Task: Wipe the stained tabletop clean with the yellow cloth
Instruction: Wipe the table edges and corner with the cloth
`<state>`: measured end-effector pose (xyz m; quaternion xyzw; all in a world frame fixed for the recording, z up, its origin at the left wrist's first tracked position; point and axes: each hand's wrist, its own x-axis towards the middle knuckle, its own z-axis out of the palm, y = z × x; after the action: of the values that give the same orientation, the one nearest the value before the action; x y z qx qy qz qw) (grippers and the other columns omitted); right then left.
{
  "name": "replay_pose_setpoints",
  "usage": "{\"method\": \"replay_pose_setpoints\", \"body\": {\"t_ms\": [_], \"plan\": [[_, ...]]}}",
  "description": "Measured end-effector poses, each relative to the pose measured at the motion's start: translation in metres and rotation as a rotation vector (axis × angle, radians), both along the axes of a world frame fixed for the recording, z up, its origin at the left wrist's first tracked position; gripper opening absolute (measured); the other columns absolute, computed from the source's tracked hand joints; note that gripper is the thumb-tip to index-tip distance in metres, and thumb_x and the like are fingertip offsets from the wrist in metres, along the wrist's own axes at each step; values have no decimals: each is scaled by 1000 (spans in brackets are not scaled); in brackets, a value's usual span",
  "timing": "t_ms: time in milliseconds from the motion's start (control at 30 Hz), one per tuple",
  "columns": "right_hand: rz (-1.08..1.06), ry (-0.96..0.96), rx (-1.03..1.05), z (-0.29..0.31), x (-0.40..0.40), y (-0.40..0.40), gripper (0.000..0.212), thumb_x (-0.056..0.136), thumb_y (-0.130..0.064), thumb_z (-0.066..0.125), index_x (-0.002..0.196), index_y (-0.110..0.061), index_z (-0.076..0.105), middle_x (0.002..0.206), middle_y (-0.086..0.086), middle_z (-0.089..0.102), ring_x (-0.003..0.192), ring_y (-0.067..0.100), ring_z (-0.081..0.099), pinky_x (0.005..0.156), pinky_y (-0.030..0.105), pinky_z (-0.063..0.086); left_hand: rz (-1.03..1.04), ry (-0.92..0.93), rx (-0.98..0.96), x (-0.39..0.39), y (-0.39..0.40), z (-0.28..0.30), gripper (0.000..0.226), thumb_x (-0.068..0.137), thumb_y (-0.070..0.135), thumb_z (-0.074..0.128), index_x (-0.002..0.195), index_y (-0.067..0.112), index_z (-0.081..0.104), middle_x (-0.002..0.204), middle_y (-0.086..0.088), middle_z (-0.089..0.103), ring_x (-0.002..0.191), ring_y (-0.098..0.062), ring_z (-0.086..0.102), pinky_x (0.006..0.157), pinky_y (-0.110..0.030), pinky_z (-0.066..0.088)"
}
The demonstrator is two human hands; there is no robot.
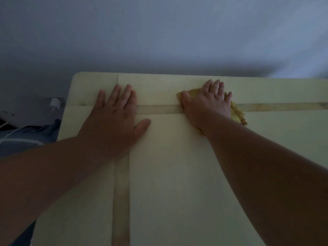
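Note:
The pale wooden tabletop (pixel 177 174) fills the lower part of the head view, crossed by two darker strips. My right hand (pixel 207 102) lies flat on the yellow cloth (pixel 237 112), pressing it against the table near the far edge. Only the cloth's edges show around the fingers and wrist. My left hand (pixel 115 118) rests palm down on the bare table to the left, fingers spread, holding nothing. No stain is clear in this dim light.
A grey wall (pixel 159 32) rises directly behind the table's far edge. Off the table's left side are a white charger plug (pixel 55 103), white cables (pixel 16 134) and blue-grey fabric (pixel 35 132).

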<state>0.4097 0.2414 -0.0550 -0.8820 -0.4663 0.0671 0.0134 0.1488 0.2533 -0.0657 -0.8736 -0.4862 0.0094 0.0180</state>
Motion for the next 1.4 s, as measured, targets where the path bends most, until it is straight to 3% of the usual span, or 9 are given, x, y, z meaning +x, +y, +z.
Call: {"method": "replay_pose_setpoints", "body": {"t_ms": [333, 600, 900, 1067, 1200, 1300, 1400], "plan": [[94, -54, -33, 5, 1, 57, 105, 100, -75, 21, 176, -6, 1, 185, 18, 0, 172, 29, -6, 136, 59, -5, 6, 7, -25, 1, -1, 0, 100, 91, 73, -3, 167, 8, 6, 177, -9, 1, 164, -30, 0, 129, -59, 4], [179, -62, -19, 3, -30, 59, 106, 101, -78, 22, 176, -6, 2, 186, 17, 0, 172, 28, -7, 136, 60, -6, -12, 21, -52, 0, -1, 3, 94, 91, 63, -1, 167, 9, 6, 177, -9, 0, 163, -31, -2, 128, -61, 4], [261, -46, 12, 1, -69, 10, 106, 102, -79, 25, 176, -6, 3, 186, 16, -1, 172, 28, -8, 136, 57, -5, -7, -15, -105, 0, -5, 9, 97, 83, 57, -2, 167, 10, 8, 178, -6, 1, 164, -28, -1, 129, -59, 1], [291, -24, 31, 0, -93, -29, 102, 103, -74, 25, 176, -7, 3, 186, 17, -1, 172, 29, -6, 136, 58, -6, 11, -126, -146, 1, -2, 12, 91, 85, 52, 8, 164, 8, 22, 177, -9, 10, 163, -29, 5, 129, -60, 2], [290, -4, 44, 0, -110, -70, 103, 101, -75, 25, 177, -8, 5, 186, 15, 0, 172, 28, -6, 135, 58, -6, 4, -179, -124, 3, -5, 13, 77, 88, 46, 20, 151, 6, 40, 175, -14, 17, 162, -33, 11, 128, -63, 6], [305, 10, 52, 0, -125, -101, 105, 99, -75, 29, 177, -8, 6, 186, 15, 1, 172, 28, -6, 135, 59, -6, -8, -140, -106, 3, -15, 19, 76, 89, 45, 21, 149, 3, 43, 173, -17, 20, 161, -35, 14, 127, -63, 9], [347, 0, 59, -2, -138, -135, 107, 99, -79, 27, 176, -8, 6, 186, 16, 1, 172, 29, -6, 135, 59, -6, 4, -72, -65, -1, -23, 21, 83, 92, 56, 16, 150, 3, 42, 171, -17, 26, 159, -37, 20, 125, -68, 12]]}}
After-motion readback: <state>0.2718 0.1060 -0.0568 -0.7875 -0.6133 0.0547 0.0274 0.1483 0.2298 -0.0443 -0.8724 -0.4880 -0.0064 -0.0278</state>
